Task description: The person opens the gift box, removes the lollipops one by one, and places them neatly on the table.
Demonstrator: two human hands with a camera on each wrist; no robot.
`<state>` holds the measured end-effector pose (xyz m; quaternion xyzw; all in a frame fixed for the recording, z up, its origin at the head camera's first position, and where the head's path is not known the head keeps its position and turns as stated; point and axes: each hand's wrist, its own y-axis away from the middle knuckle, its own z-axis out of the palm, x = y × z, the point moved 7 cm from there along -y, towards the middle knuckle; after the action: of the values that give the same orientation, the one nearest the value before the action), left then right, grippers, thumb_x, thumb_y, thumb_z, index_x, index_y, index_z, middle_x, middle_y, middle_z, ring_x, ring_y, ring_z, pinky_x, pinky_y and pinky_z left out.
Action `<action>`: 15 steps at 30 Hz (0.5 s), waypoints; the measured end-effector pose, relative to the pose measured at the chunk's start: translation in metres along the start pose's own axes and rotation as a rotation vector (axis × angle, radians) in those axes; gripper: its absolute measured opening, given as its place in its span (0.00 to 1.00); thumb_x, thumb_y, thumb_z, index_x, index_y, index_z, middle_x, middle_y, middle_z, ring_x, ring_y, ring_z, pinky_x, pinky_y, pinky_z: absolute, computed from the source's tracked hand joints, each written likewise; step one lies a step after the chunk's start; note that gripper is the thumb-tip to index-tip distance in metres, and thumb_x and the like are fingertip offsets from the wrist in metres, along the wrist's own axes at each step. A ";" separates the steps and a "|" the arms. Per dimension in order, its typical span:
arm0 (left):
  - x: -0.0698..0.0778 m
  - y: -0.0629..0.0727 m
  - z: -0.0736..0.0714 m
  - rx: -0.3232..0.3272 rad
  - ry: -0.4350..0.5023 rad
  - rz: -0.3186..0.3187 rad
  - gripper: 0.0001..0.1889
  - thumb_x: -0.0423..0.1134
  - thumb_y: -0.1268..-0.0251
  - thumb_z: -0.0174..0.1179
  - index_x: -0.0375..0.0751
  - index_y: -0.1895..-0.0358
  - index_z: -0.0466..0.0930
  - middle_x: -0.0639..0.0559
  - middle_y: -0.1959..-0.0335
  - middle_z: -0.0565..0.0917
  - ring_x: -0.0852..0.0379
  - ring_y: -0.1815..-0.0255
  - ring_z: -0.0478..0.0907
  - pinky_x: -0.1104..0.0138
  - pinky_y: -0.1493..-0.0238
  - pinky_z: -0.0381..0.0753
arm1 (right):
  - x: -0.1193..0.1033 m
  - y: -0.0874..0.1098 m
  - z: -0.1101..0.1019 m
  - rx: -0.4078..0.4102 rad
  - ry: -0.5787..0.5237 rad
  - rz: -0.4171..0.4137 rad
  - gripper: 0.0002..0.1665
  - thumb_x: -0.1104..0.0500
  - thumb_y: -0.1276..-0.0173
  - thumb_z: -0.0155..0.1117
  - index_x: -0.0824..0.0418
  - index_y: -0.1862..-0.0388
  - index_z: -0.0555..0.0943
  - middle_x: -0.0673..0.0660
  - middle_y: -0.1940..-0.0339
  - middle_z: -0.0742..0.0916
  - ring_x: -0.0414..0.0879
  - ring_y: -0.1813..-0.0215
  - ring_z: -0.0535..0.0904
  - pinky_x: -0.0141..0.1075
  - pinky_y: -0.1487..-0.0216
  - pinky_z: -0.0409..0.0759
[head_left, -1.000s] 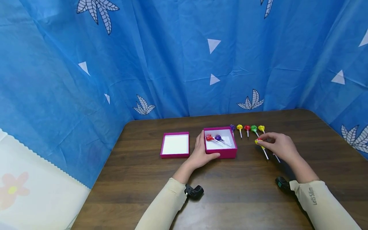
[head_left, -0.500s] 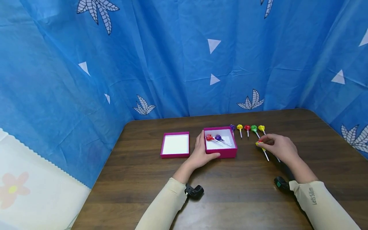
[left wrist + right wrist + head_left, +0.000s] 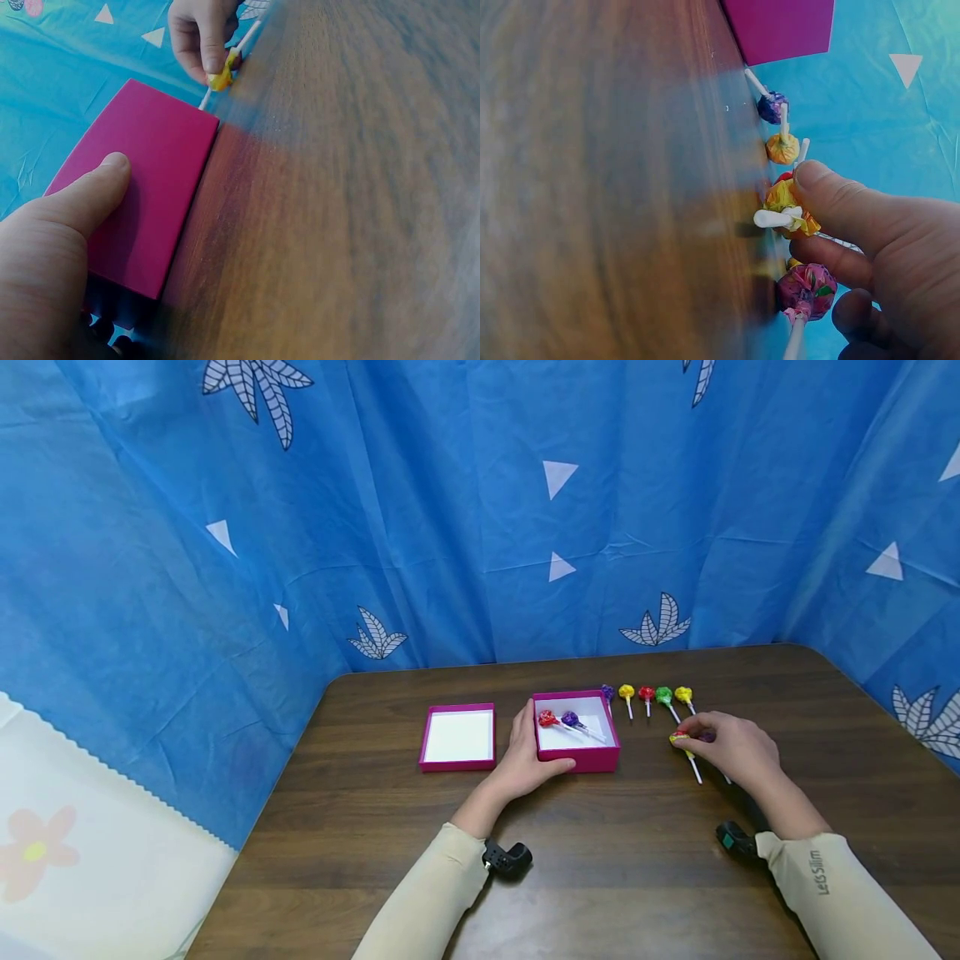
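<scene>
My left hand grips the near left corner of an open magenta box, its thumb lying along the front wall. Inside the box are a red lollipop and a purple lollipop. Thumb and forefinger of my right hand pinch a yellow lollipop with some red on its wrapper, by the head; its white stick points toward me. Just beside that hand is a pink-purple lollipop, mostly hidden in the head view.
A magenta lid, white inside, lies left of the box. Behind the right hand runs a row of several lollipops, among them a red one, a green one and a yellow one. A blue curtain hangs behind the wooden table.
My right hand and the pinched lollipop have shifted slightly toward me. The left hand and the box stay where they were.
</scene>
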<state>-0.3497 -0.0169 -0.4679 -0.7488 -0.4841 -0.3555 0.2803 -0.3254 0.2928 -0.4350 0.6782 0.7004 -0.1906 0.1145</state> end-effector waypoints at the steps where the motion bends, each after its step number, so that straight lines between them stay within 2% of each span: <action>1: 0.000 0.000 0.000 0.001 -0.001 0.002 0.64 0.57 0.44 0.71 0.49 0.18 0.28 0.48 0.17 0.40 0.48 0.18 0.44 0.47 0.20 0.56 | 0.000 0.000 0.000 0.002 0.000 -0.002 0.27 0.38 0.39 0.72 0.56 0.51 0.85 0.61 0.56 0.89 0.54 0.58 0.80 0.42 0.68 0.72; 15: 0.000 0.000 0.000 0.001 -0.004 0.000 0.64 0.57 0.45 0.71 0.50 0.18 0.28 0.49 0.17 0.40 0.49 0.18 0.45 0.47 0.21 0.58 | -0.001 -0.001 -0.002 0.034 -0.001 -0.011 0.30 0.35 0.37 0.68 0.57 0.50 0.85 0.63 0.54 0.87 0.55 0.57 0.80 0.41 0.69 0.74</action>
<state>-0.3497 -0.0167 -0.4684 -0.7493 -0.4849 -0.3537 0.2797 -0.3256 0.2932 -0.4325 0.6762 0.7007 -0.2034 0.1024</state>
